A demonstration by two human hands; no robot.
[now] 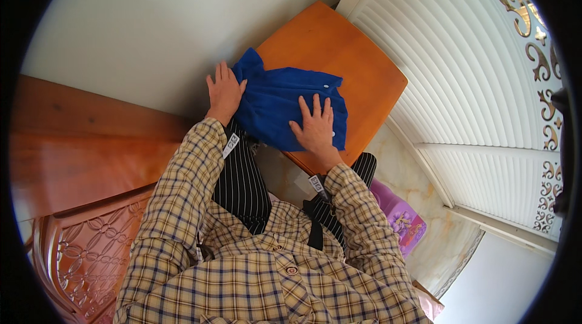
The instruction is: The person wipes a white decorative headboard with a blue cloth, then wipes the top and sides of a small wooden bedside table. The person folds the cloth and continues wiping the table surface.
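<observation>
A blue cloth garment point(273, 101) with small white buttons lies spread over the near left part of an orange-brown wooden table point(359, 60). At the garment's left edge, my left hand point(225, 92) rests with its fingers apart and its thumb on the cloth. Palm down, my right hand point(316, 128) lies on the garment's right part, close to two of the white buttons. The fingers of this hand are spread. Neither hand visibly grips the fabric. What lies under the palms is hidden.
A pale wall stands behind the table, and a white louvred screen point(436, 65) with scroll cut-outs is on the right. Left is a wooden ledge point(91, 156) above a carved wooden panel point(100, 256). A purple container point(400, 219) stands on the marbled floor, lower right.
</observation>
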